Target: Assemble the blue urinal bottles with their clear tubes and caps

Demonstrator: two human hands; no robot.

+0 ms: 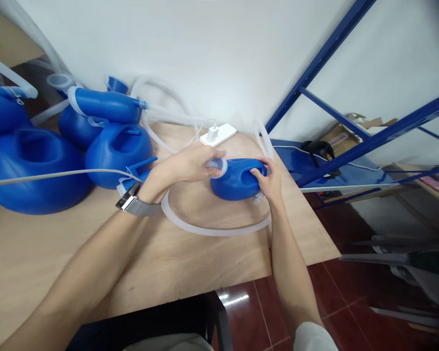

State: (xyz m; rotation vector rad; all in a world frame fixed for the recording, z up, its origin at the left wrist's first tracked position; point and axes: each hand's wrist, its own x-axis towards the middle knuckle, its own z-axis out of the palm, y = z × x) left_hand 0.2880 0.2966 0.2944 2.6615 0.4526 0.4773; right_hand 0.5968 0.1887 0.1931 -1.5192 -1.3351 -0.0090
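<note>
One blue bottle [232, 187] is between your hands over the wooden table [190, 273], mouth toward your left, with a whitish hose [219, 231] curving in front. Your left hand [201, 162] pinches the pale ring [225, 168] at its mouth; your right hand [272, 179] grips the opposite end. The step appears to be ring handling; the next move calls for a steady right grip.

White power strip [226, 133], plug adapter [212, 133] in it, near white wall [212, 53]. Right: blue metal rack [376, 142], black strapped item [324, 157], cardboard box [347, 140] near it. Below: black chair [221, 321], dark-red floor tiles [254, 312].
</note>
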